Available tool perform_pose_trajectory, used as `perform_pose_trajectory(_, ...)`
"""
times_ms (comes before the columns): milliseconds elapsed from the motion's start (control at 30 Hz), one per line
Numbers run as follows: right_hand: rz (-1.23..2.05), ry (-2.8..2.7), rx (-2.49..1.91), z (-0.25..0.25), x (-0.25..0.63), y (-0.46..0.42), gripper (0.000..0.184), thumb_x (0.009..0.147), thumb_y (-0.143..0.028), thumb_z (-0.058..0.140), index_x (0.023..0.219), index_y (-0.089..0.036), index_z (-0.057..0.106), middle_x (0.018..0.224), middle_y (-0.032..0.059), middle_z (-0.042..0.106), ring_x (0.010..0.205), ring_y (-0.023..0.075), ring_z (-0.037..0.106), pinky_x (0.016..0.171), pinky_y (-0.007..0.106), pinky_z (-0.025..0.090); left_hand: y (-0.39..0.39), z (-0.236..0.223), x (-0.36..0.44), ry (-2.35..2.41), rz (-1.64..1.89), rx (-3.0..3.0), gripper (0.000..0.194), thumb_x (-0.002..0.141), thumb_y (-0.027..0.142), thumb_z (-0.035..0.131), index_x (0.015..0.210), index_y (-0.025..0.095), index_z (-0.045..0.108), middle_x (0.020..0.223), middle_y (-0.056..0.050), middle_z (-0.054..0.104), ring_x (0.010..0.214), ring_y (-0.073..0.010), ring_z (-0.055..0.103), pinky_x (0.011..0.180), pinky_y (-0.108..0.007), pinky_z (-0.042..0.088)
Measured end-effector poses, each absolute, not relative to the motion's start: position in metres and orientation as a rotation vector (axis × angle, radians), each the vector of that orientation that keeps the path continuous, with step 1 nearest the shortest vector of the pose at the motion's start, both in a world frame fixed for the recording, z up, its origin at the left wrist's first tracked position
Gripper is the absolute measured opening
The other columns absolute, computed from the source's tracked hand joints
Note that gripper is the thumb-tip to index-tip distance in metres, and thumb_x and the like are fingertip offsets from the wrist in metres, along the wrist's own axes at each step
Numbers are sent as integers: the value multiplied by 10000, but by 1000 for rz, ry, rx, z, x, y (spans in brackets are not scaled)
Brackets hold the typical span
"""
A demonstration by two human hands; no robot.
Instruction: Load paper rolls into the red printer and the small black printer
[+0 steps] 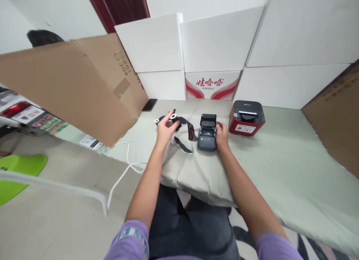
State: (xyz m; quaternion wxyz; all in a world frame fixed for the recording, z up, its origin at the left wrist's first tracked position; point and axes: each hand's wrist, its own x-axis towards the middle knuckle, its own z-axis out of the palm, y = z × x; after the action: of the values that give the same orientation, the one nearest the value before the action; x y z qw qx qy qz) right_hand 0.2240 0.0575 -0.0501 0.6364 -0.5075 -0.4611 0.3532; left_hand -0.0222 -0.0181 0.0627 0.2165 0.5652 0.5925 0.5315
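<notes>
My left hand (pixel 166 131) is closed around a small dark roll (pixel 174 117) with a white core, between thumb and fingers. From it a dark glossy strip (pixel 190 131) curls down to the left side of a small dark label printer (pixel 206 142). The printer lies with its lid (pixel 208 120) raised. My right hand (pixel 222 135) grips the printer's right edge, fingers partly hidden behind it. A second white-cored roll (pixel 157 121) sits left of my left hand. Another dark strip (pixel 183 144) lies on the cloth below.
A red and black printer (pixel 246 118) stands to the right. White boxes (pixel 213 43) line the back, with cardboard (pixel 84 76) on the left. A phone (pixel 149 104) lies by the cardboard. A white cable (pixel 127 162) hangs over the table's front edge.
</notes>
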Motion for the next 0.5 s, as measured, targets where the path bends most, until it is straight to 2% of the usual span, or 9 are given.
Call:
perform_pose_trajectory(67,810,-1048,-1159,-49,223,57,326,842,-451,527,1062,-225,611,1122,73,679,1059,223,603,1014,421,448,0,73,-1,1367,1344,1517,626,879,354,647,1469,204,499,1146,-86,733,1002,-202,719,899,-333,564)
perform_pose_trajectory(133,812,-1044,-1159,-49,223,57,331,831,-450,527,1056,-220,605,1114,78,676,1053,225,602,1008,420,451,19,76,18,1150,1153,1531,522,896,354,632,1388,188,573,1086,-98,753,968,-219,732,879,-369,577)
perform_pose_trajectory(200,812,-1038,-1161,-48,223,57,345,826,-459,526,1057,-214,602,1119,88,671,1065,231,597,1017,426,443,36,75,35,1040,942,1646,414,850,305,690,1235,155,669,1086,-117,760,1000,-239,729,914,-391,568)
perform_pose_trajectory(300,818,-1034,-1166,-49,223,57,357,833,-472,519,1070,-218,601,1131,89,667,1085,234,586,1030,434,431,54,66,55,1071,710,1959,328,766,198,752,1089,146,732,1137,-115,757,1092,-236,700,1016,-383,514)
perform_pose_trajectory(500,797,-1046,-1165,-50,224,58,375,840,-490,510,1073,-212,609,1119,89,672,1073,241,592,1016,438,452,61,53,70,1256,518,2304,327,826,245,719,1151,213,742,1157,-72,765,1103,-228,683,1014,-354,466)
